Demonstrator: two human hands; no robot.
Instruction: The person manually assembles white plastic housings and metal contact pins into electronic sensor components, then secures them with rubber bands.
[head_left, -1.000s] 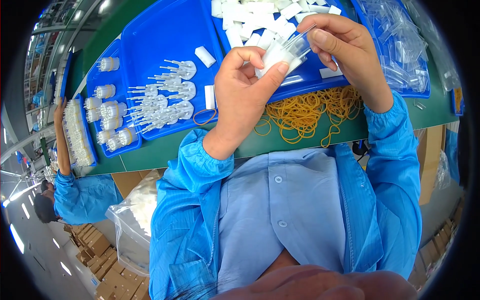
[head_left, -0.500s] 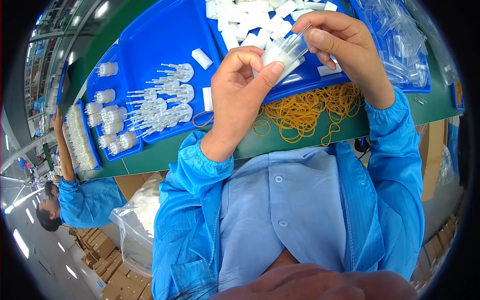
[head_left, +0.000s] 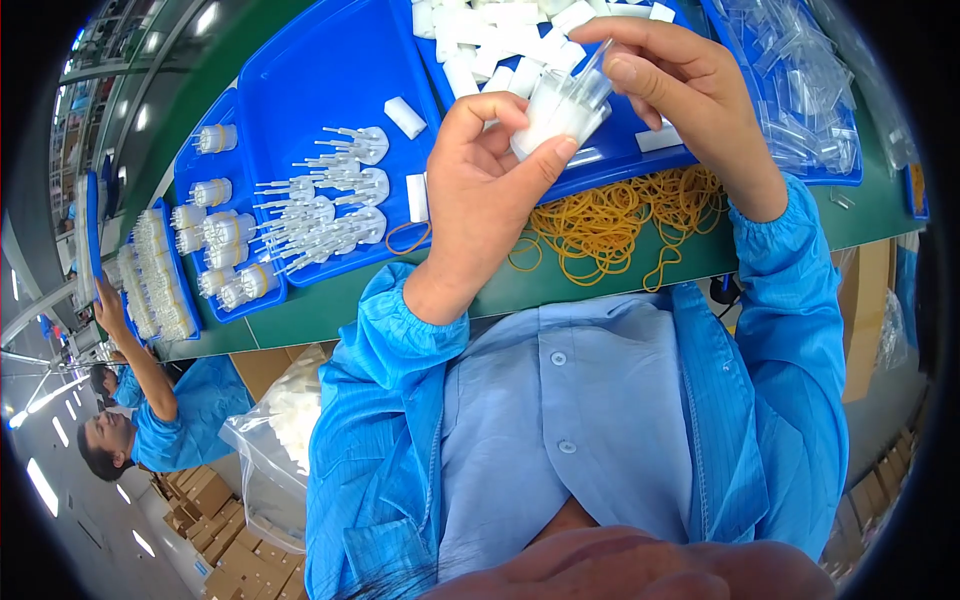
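My left hand [head_left: 490, 180] is closed around a white piece [head_left: 545, 125] with clear plastic parts standing up around its upper end. The thumb presses its near side. At that upper end, the thumb and fingers of my right hand [head_left: 690, 85] pinch a thin clear plastic strip [head_left: 598, 62], which touches the white piece. Below the hands lies a heap of yellow-brown rubber bands [head_left: 605, 230]. White blocks [head_left: 515, 40] are piled just beyond. To the left, several white pronged pieces [head_left: 345, 185] lie in a blue tray [head_left: 320, 75].
Rubber-banded white bundles [head_left: 228, 235] fill a narrower blue tray at the left. Clear plastic pieces [head_left: 800, 90] are heaped in a tray at the right. The green table's [head_left: 480, 300] front edge runs before me. A co-worker [head_left: 175, 425] at far left holds a blue tray [head_left: 90, 225].
My left hand has turned the white piece slightly more upright, and the clear strip in my right hand now tilts differently. At far left, the co-worker has moved with the blue tray.
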